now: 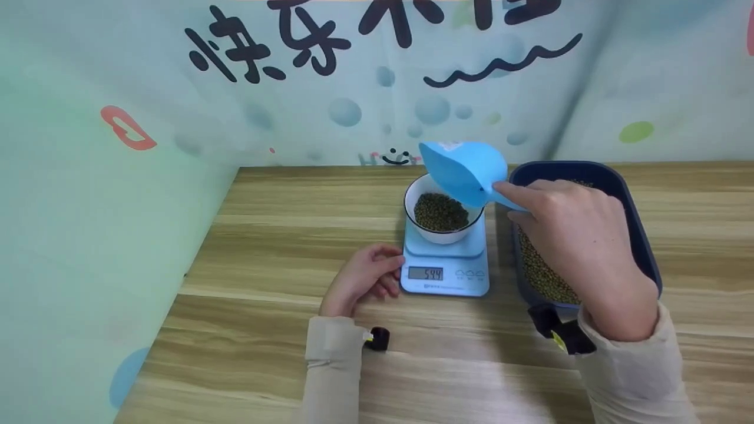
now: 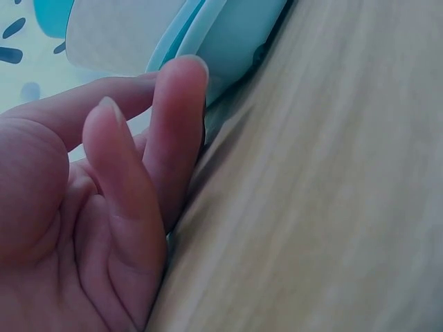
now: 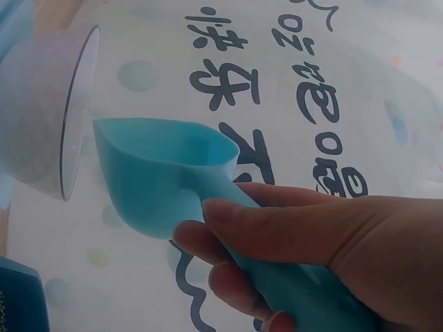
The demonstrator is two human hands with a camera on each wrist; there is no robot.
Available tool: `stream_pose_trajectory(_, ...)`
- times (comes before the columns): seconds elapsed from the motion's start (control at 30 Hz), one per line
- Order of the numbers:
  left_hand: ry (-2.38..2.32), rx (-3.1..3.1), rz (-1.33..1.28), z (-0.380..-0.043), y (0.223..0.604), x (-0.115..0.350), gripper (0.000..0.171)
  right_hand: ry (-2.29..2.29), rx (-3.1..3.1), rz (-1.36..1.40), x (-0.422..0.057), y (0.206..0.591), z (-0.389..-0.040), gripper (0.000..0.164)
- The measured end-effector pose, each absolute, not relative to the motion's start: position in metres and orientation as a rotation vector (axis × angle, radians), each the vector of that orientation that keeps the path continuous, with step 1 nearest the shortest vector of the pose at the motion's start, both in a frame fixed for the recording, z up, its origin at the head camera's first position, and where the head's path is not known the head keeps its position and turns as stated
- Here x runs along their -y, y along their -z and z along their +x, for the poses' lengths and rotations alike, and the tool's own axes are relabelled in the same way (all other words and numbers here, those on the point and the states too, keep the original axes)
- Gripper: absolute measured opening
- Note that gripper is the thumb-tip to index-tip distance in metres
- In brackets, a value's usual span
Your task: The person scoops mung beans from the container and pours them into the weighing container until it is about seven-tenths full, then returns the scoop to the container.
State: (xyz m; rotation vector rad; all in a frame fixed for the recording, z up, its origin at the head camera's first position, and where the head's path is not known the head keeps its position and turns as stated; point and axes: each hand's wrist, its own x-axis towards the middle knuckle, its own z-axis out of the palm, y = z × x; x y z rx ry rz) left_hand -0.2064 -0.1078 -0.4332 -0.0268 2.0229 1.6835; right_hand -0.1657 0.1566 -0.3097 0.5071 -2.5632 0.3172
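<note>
My right hand (image 1: 580,235) grips the handle of a light blue scoop (image 1: 468,171), its fingers and thumb wrapped round it in the right wrist view. The scoop tilts above the right side of a white bowl (image 3: 48,111) with a dark rim; no beans show on its visible inside. Small green-brown beans (image 1: 440,213) lie in the bowl, which stands on a light blue kitchen scale (image 1: 446,288) with lit digits. Fingertips of my left hand (image 1: 368,274) touch the scale's left edge, the other fingers loosely bent, as the left wrist view (image 2: 131,173) shows.
A dark blue tub (image 1: 639,247) holding more of the beans (image 1: 548,274) stands right of the scale, partly hidden under my right forearm. The wooden table (image 1: 265,235) meets a printed cloth backdrop (image 1: 353,135) behind and at the left.
</note>
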Motion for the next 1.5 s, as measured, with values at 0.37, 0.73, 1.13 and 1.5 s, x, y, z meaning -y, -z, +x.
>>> stream_pose_trajectory(0.37, -1.687, -2.017, -0.024, -0.205, 0.432, 0.108, 0.031, -0.351, 2.577, 0.531, -0.159, 0.311, -0.166, 0.040)
stream_pose_trajectory(0.73, -1.690, -2.018, -0.047, -0.214, 0.452, 0.112, 0.030, -0.465, 2.640, 0.494, -0.159, 0.310, -0.168, 0.033)
stream_pose_trajectory(1.13, -1.678, -2.051, -0.042, -0.216, 0.458, 0.111, 0.031, -0.459, 2.686, 0.482, -0.161, 0.309, -0.167, 0.029)
stream_pose_trajectory(1.5, -1.676, -2.066, -0.045, -0.217, 0.458, 0.110, 0.029, -0.405, 2.628, 0.570, -0.162, 0.311, -0.165, 0.033)
